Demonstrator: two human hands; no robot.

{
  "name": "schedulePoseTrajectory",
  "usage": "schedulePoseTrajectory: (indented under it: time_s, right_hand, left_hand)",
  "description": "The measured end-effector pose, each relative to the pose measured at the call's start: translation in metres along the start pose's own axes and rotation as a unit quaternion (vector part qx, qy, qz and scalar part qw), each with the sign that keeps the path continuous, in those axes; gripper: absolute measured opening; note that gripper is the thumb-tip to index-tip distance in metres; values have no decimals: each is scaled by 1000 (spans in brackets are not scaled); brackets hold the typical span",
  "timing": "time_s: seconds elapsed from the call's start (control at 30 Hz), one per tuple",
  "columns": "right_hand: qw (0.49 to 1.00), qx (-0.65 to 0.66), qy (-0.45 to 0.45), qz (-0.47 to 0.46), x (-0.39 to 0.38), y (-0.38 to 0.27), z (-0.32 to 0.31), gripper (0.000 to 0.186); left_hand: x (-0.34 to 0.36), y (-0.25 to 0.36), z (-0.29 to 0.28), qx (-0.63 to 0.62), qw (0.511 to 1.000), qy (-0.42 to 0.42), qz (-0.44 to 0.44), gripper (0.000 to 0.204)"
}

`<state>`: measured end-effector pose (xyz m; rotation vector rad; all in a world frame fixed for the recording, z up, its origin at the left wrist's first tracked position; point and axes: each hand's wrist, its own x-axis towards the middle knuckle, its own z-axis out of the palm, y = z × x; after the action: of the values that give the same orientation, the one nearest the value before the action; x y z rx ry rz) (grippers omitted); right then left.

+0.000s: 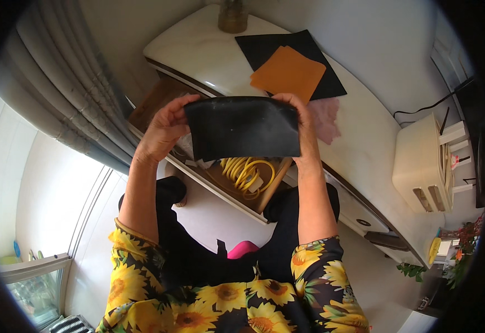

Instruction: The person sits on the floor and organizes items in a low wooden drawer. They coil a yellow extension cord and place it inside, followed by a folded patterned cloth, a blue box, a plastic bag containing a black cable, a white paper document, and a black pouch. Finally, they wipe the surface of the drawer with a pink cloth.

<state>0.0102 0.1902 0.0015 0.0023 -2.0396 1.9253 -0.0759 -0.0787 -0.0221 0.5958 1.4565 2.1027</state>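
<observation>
1. Your left hand (pixel 164 129) pinches the upper left corner of a black sheet (pixel 243 127), fingers curled over its top edge.
2. Your right hand (pixel 303 125) grips the sheet's right edge the same way, so it hangs stretched flat between both hands.
3. The sheet is held up in the air above an open drawer (pixel 253 191) that holds a coil of yellow cord (pixel 246 173).
4. Beyond it, on the white countertop (pixel 198 50), lie an orange sheet (pixel 288 73) on a larger black sheet (pixel 309 47), with a pink cloth (pixel 327 119) just beside.
5. You seem to be in the middle of handling the sheet; any next move calls for an even grip at both corners so it stays flat.
</observation>
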Motion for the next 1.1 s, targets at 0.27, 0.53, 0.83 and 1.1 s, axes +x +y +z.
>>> schedulePoseTrajectory:
  time_s: [0.27,0.53,0.83,1.1]
  right_hand:
    - [1000,18,-8,-8,-1,5,-7,25]
    - [998,55,-3,-25,-4,5,-6,27]
    - [993,102,-56,-29,-4,-3,-7,26]
    - [981,-20,-156,-115,-3,-6,-15,10]
  left_hand:
    - [0,-2,1,-5,1000,4,-3,55]
    - [0,-7,9,12,999,-30,2,52]
    - [-1,-24,-11,121,987,51,-96,51]
    - [-2,-32,-1,-63,992,108,-31,66]
